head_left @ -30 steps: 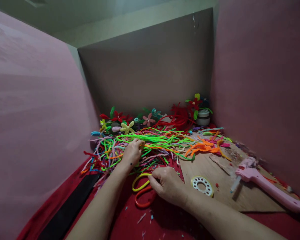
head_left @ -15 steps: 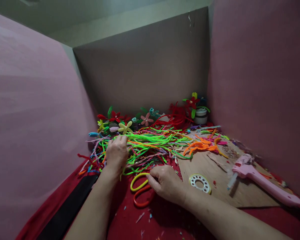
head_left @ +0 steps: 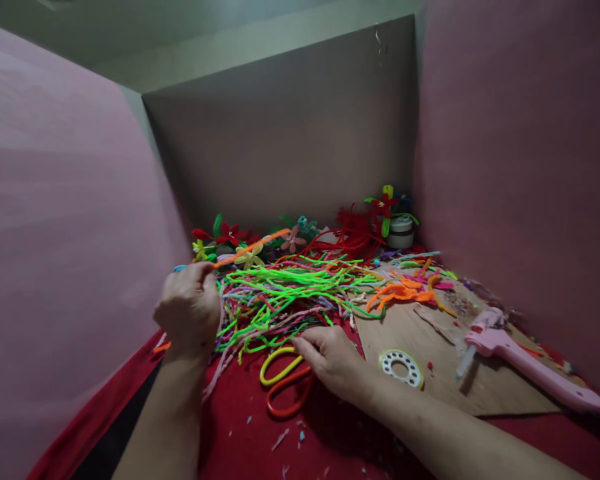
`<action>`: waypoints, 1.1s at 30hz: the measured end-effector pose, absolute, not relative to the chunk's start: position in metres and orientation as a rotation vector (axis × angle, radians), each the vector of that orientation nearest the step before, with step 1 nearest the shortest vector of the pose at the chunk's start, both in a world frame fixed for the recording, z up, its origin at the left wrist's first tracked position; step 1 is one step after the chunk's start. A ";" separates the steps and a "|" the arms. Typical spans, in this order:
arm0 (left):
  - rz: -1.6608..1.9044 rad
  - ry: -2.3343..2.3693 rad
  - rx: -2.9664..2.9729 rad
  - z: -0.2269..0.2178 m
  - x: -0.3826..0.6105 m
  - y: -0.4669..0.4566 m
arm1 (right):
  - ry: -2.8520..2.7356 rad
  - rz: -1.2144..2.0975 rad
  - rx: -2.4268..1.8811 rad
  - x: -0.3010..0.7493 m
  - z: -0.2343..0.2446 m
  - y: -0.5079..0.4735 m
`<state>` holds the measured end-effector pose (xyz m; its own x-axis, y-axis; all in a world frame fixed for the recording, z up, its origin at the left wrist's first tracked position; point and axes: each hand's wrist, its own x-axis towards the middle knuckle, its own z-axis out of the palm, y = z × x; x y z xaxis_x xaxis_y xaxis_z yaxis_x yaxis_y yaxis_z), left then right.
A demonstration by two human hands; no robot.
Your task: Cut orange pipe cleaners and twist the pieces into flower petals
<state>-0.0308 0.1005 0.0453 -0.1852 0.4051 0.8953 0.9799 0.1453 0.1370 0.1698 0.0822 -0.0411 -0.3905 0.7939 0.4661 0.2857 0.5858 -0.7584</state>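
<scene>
Raised at the left of the pile, my left hand (head_left: 187, 307) is closed on an orange pipe cleaner (head_left: 253, 248), which slants up to the right. Below and beside that hand lies a tangle of pipe cleaners (head_left: 285, 283), bright green ones on top, with pink, purple and other colours among them. My right hand (head_left: 333, 363) is closed round what looks like a pair of scissors, gripped where its yellow and red handle loops (head_left: 280, 398) meet. The loops point toward the lower left, and the blades are hidden by the hand.
Pipe-cleaner flowers (head_left: 250, 256) stand behind the pile, beside a heap of red pipe cleaners (head_left: 355, 233) and a small white pot (head_left: 401, 232). At right, a wooden board (head_left: 440, 373) bears a ribbon spool (head_left: 401, 369), orange pieces (head_left: 400, 292) and a pink glue gun (head_left: 530, 363). Pink panels enclose both sides.
My left hand has drawn back leftward out of the pile, bringing up an orange pipe cleaner. The right hand stays with the handle loops, hardly moved.
</scene>
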 end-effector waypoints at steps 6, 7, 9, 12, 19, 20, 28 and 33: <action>-0.935 -1.646 -2.291 0.023 0.033 0.090 | -1.181 1.405 -0.709 0.177 -0.025 0.095; -0.892 -1.653 -2.442 0.019 0.040 0.089 | -1.095 1.405 -0.686 0.179 -0.023 0.098; -0.831 -1.649 -2.645 0.013 0.047 0.088 | -0.952 1.377 -0.654 0.183 -0.021 0.104; -0.739 -1.638 -2.849 0.009 0.047 0.089 | -0.778 1.390 -0.593 0.188 -0.018 0.112; -0.583 -1.554 -3.049 0.016 0.043 0.086 | -0.574 1.454 -0.465 0.204 -0.006 0.122; -0.580 -1.556 -3.075 0.017 0.042 0.086 | -0.576 1.460 -0.457 0.206 -0.005 0.123; -0.995 -1.969 -3.190 0.022 0.039 0.090 | -0.599 1.527 -0.455 0.205 -0.009 0.123; -1.786 -1.945 -3.202 0.015 0.066 0.083 | -0.606 1.627 -0.414 0.189 -0.016 0.113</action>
